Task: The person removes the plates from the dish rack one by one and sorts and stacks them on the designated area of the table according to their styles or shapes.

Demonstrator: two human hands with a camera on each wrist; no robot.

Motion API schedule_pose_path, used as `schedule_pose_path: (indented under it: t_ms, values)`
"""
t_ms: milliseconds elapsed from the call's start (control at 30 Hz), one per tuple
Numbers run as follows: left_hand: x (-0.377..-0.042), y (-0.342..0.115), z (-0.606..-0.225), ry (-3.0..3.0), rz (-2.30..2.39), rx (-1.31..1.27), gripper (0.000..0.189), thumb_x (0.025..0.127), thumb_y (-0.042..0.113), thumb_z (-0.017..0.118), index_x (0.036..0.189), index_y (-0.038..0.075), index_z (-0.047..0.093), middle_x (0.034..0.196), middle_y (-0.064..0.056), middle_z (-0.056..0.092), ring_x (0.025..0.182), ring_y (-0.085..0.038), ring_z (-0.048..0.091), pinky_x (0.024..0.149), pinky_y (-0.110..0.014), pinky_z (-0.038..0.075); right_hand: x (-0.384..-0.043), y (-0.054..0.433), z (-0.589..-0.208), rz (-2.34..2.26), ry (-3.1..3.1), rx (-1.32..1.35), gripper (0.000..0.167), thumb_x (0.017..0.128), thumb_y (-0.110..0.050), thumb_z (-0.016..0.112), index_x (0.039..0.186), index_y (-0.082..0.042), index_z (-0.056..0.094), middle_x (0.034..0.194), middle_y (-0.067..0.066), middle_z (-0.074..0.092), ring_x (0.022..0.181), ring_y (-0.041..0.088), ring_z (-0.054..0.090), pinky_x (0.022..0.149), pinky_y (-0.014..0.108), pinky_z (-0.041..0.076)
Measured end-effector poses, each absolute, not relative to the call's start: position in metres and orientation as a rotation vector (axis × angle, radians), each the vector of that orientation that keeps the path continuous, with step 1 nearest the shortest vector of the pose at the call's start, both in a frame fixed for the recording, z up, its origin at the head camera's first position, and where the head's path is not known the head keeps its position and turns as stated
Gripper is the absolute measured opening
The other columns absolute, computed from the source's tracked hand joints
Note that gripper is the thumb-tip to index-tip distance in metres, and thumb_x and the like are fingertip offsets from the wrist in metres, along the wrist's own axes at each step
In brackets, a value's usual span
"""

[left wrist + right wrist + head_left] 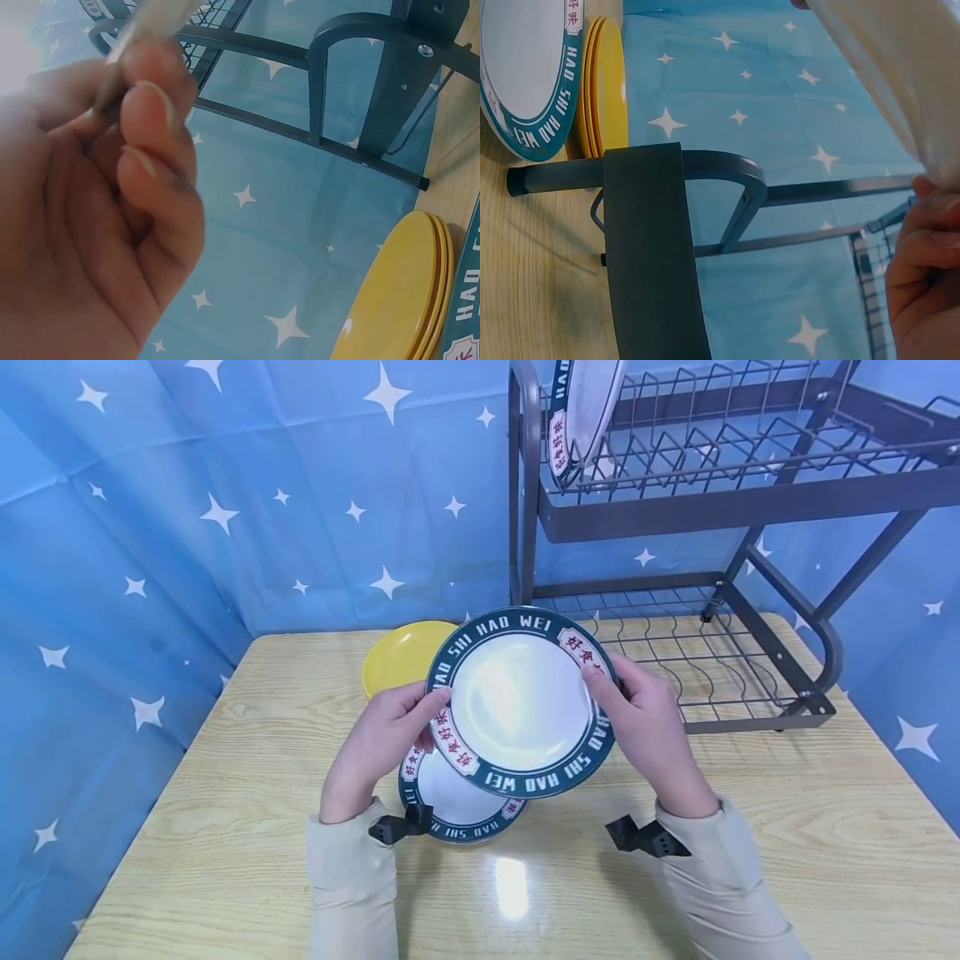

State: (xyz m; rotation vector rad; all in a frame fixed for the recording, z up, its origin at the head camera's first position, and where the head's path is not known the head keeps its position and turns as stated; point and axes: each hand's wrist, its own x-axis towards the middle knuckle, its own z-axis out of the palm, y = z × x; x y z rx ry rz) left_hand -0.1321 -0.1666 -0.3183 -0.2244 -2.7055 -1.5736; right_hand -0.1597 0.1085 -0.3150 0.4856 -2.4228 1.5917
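Observation:
Both hands hold a white plate (517, 702) with a dark green lettered rim, raised above the table and tilted so its face shows in the head view. My left hand (378, 747) grips its left edge, thumb on top of the rim and fingers underneath. At the upper right edge, my right hand (654, 731) pinches the rim, thumb on the face. In the right wrist view the plate's pale underside (900, 67) shows. A second green-rimmed plate (468, 806) lies on the table below, partly covered by the held one. Behind it is a stack of yellow plates (397, 656).
A dark metal two-tier dish rack (675, 514) stands at the back right of the wooden table (247, 793). Another green-rimmed plate (592, 418) stands upright at the left end of its upper tier. A blue star-patterned cloth (300, 527) hangs behind.

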Motion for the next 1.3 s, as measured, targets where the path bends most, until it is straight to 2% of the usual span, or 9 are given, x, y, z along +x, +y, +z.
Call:
schedule_pose_path:
  t_ms: [133, 300, 600, 900, 1300]
  values:
    - [-0.132, -0.171, -0.318, -2.705, -1.52, -0.14, 0.044, 0.085, 0.059, 0.04, 0.089, 0.019, 0.059, 0.068, -0.004, 0.059, 0.063, -0.018, 0.057, 0.061, -0.036, 0.047, -0.158, 0.108, -0.31, 1.679, -2.384, 0.552, 0.03, 0.093, -0.03, 0.047, 0.119, -0.018, 0.056, 0.074, 0.007, 0.053, 0.06, 0.019, 0.05, 0.049, 0.023, 0.044]
    - [-0.134, -0.173, -0.319, -2.729, -1.465, -0.116, 0.044, 0.085, 0.059, 0.04, 0.087, 0.02, 0.06, 0.064, -0.004, 0.058, 0.058, -0.017, 0.058, 0.058, -0.035, 0.047, -0.151, 0.106, -0.298, 1.71, -2.295, 0.661, 0.026, 0.094, -0.02, 0.045, 0.114, -0.009, 0.059, 0.059, 0.013, 0.043, 0.05, 0.023, 0.041, 0.043, 0.027, 0.036]
    - [-0.134, -0.176, -0.321, -2.693, -1.402, -0.032, 0.046, 0.085, 0.06, 0.039, 0.08, 0.017, 0.057, 0.062, -0.006, 0.054, 0.056, -0.019, 0.055, 0.052, -0.033, 0.045, -0.148, 0.109, -0.291, 1.661, -2.253, 0.634, 0.027, 0.095, -0.019, 0.043, 0.11, -0.005, 0.06, 0.057, 0.013, 0.043, 0.049, 0.025, 0.041, 0.042, 0.027, 0.034]
    - [-0.136, -0.179, -0.323, -2.717, -1.404, 0.017, 0.048, 0.086, 0.059, 0.039, 0.08, 0.015, 0.058, 0.063, -0.006, 0.056, 0.056, -0.02, 0.056, 0.053, -0.034, 0.045, -0.158, 0.121, -0.302, 1.662, -2.184, 0.624, 0.024, 0.094, -0.019, 0.045, 0.11, -0.012, 0.061, 0.057, 0.008, 0.044, 0.047, 0.019, 0.041, 0.04, 0.027, 0.034]
    - [-0.139, -0.182, -0.331, -2.763, -1.38, 0.042, 0.044, 0.086, 0.057, 0.041, 0.082, 0.018, 0.061, 0.064, -0.005, 0.057, 0.059, -0.02, 0.056, 0.056, -0.033, 0.045, -0.15, 0.124, -0.292, 1.686, -2.126, 0.566, 0.025, 0.094, -0.018, 0.045, 0.11, -0.01, 0.061, 0.057, 0.006, 0.044, 0.047, 0.019, 0.04, 0.04, 0.027, 0.033]
